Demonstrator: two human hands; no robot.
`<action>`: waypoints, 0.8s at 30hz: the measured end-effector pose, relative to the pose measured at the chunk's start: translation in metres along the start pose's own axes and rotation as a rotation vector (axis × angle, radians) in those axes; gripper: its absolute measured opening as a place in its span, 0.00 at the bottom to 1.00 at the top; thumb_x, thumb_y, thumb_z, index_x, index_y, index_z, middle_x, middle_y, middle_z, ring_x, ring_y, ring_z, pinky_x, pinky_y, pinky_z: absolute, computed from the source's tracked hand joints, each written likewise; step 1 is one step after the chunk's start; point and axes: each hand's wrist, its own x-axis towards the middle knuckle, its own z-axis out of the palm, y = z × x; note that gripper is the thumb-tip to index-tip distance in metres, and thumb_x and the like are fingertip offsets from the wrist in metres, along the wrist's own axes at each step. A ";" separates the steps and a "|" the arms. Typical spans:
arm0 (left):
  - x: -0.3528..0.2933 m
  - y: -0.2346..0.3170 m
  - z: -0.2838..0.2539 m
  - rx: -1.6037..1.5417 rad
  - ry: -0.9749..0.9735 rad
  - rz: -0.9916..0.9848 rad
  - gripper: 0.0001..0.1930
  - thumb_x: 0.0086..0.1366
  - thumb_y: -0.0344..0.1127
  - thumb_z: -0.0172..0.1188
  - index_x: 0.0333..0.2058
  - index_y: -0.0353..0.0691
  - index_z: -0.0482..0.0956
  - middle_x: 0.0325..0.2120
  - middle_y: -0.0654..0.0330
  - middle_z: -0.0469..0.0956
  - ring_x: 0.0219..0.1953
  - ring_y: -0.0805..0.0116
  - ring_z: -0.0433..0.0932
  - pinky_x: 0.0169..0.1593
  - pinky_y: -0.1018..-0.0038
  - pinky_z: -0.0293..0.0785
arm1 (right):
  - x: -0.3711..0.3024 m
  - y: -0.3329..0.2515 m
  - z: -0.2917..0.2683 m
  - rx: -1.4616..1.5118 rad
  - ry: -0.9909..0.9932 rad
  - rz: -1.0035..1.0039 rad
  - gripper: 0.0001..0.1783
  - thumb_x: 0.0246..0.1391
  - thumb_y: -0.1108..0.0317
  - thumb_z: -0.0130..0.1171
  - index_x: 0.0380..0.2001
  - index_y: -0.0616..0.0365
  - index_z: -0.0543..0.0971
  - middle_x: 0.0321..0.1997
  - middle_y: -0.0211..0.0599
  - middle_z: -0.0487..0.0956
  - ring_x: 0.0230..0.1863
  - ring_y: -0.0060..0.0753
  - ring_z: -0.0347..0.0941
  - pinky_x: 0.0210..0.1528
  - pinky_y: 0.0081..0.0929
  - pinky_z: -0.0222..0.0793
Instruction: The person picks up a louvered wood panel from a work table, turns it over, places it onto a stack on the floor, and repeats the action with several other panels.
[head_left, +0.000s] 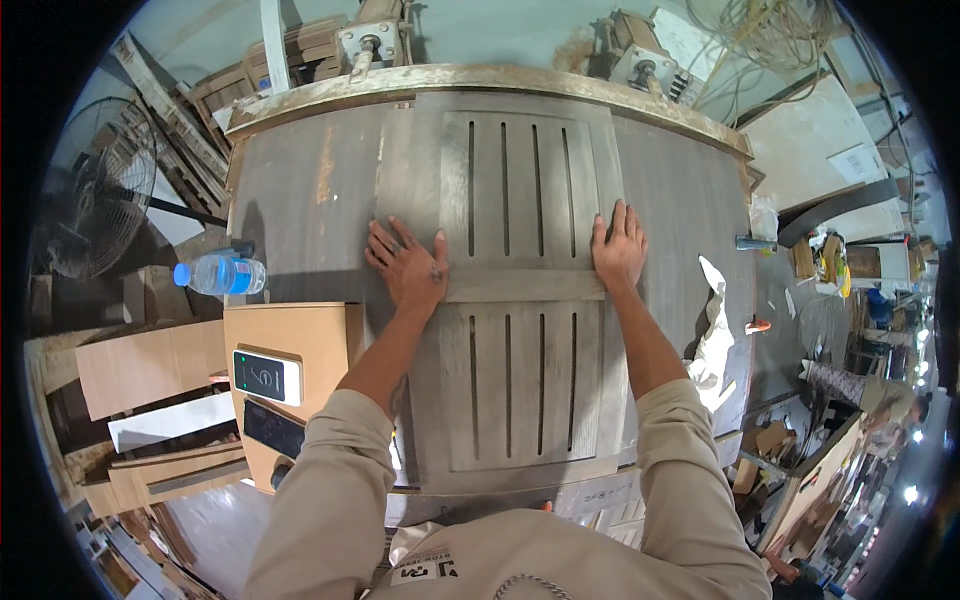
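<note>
Panel (520, 285), grey and slotted, lies flat and lengthwise before you on the workbench (685, 190), one end near the wooden rail (490, 78) at the far side, the other close to you. Your left hand (410, 270) rests at its left long edge, fingers spread and thumb apart; your right hand (620, 252) lies at the opposite edge, fingers nearly straight; neither appears clamped on anything. With no clamp visible on the wood, uneven pressure from your palms could skew the panel, and a push from one side alone might swing its near end. A crumpled white sheet (712, 335), paper or cloth, lies near your right forearm (655, 345); a sideways shift could trap it beneath the edge. At your left, a white phone (265, 378) and a dark phone (273, 428) lie on a brown box (305, 325) close by your sleeve (345, 455), where a wide elbow could sweep either off. Beyond them, the plastic bottle (225, 274) lies on its side; a knock could set it rolling.
</note>
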 end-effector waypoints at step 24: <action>-0.305 -0.077 -0.052 -0.964 -0.306 -0.204 0.38 0.69 0.57 0.37 0.62 0.24 0.51 0.65 0.38 0.47 0.69 0.48 0.44 0.69 0.63 0.40 | -0.397 0.083 -0.118 0.353 -0.096 0.278 0.26 0.55 0.77 0.41 0.59 0.59 0.66 0.62 0.53 0.66 0.63 0.54 0.60 0.65 0.37 0.55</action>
